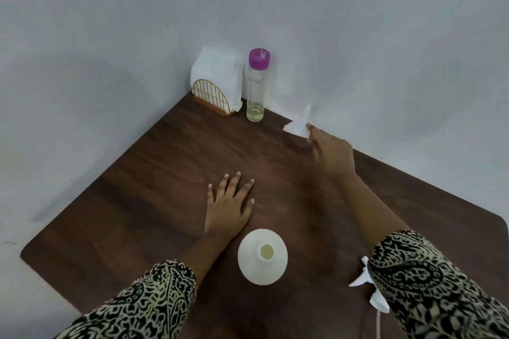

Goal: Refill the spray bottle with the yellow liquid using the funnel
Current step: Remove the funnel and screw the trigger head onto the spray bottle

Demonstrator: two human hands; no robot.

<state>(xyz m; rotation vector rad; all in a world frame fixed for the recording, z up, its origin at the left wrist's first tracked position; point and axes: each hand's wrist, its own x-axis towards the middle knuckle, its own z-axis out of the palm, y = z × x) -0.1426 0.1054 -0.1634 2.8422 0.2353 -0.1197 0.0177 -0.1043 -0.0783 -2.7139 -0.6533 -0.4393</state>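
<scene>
ok so right hand (332, 157) has its fingers pinching the small white plastic funnel (296, 129) by the wall, left hand (228, 209) flat on the dark wooden tabletop (154, 173), fingers spread wide

Half-seen things at the hand and the sleeve

The right hand (332, 155) covers the near side of the white funnel (295, 129), so its grip there cannot be told. The right sleeve (440, 283) hides part of the spray head (359, 279), whose tube (378, 325) runs off the bottom edge. Seen from above, the spray bottle (253, 264) hides its own lower body.
</scene>
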